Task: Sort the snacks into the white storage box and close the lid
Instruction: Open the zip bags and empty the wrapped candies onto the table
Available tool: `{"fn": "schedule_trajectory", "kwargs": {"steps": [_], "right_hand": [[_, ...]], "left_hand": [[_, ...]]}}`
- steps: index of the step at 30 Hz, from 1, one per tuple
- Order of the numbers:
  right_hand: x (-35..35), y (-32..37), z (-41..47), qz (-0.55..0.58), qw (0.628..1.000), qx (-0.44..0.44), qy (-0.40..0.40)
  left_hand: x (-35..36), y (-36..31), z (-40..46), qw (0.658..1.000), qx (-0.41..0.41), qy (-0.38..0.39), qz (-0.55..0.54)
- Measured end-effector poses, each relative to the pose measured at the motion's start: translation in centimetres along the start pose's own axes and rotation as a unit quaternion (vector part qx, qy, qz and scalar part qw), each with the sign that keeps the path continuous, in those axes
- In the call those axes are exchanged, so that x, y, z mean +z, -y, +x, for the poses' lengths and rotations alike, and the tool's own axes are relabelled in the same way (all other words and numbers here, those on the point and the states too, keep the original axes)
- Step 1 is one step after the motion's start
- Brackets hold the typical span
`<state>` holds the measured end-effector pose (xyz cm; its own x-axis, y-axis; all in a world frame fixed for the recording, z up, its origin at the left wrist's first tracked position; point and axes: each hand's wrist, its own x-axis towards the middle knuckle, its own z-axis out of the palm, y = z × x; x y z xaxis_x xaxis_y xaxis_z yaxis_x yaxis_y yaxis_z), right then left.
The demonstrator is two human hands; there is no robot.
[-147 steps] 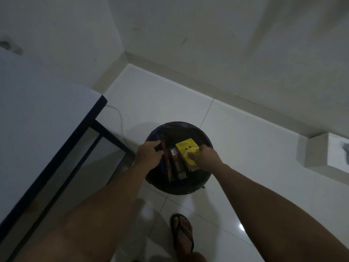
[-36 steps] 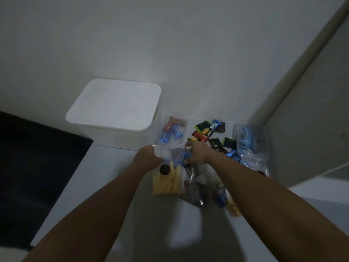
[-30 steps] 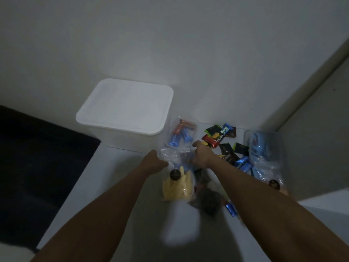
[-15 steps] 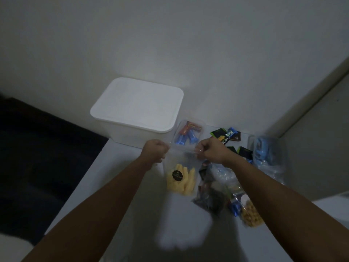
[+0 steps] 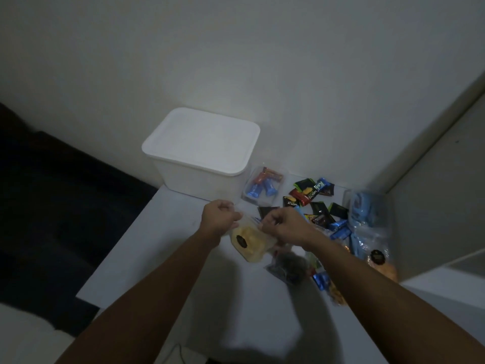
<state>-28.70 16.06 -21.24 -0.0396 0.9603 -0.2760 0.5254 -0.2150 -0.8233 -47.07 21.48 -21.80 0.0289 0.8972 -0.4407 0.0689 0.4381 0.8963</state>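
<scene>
Pale grey table (image 5: pixel 162 248) against the wall. White rectangular plastic storage box (image 5: pixel 202 164) at its far edge, lid (image 5: pixel 202 139) on, not yet opened. Right of the box a clear tub of red and blue wrapped sweets (image 5: pixel 263 183), then loose dark snack sachets (image 5: pixel 309 195) scattered toward the corner. Left hand (image 5: pixel 219 215) and right hand (image 5: pixel 282 224), both pinching the top of a clear bag of yellow snack pieces (image 5: pixel 248 243), seemingly sealing it. Step: pick-up stage. Next: free a hand, lift lid, drop bag in.
</scene>
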Motion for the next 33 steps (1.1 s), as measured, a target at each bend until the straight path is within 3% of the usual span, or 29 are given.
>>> {"fn": "schedule_trajectory", "kwargs": {"steps": [4,12,19,26,28,31,33], "right_hand": [[0.3,0.3,-0.4,-0.035,0.999,-0.001,-0.017],[0.9,0.4,-0.6,-0.165,0.961,-0.058,-0.216],[0.3,2.7,-1.0,-0.238,0.924,-0.184,-0.234],[-1.8,4.6,-0.2,-0.217,0.898,-0.198,-0.327],[-2.2,5.1,-0.1,-0.217,0.899,-0.202,-0.323],[-2.3,4.9,0.1,-0.225,0.913,-0.189,-0.282],[-2.6,4.8,0.1,-0.221,0.91,-0.187,-0.296]], "left_hand": [[0.0,0.4,-0.9,0.999,0.019,-0.024,0.011],[-0.4,0.5,-1.6,0.995,0.05,-0.034,0.082],[0.5,-2.5,-1.5,0.992,0.078,-0.083,0.062],[1.7,-5.8,-1.9,0.988,0.122,-0.064,0.077],[2.0,-6.5,-1.8,0.984,0.136,-0.062,0.1],[2.3,-6.3,-1.4,0.979,0.087,-0.058,0.172],[2.6,-6.1,-1.2,0.982,0.086,-0.043,0.163]]}}
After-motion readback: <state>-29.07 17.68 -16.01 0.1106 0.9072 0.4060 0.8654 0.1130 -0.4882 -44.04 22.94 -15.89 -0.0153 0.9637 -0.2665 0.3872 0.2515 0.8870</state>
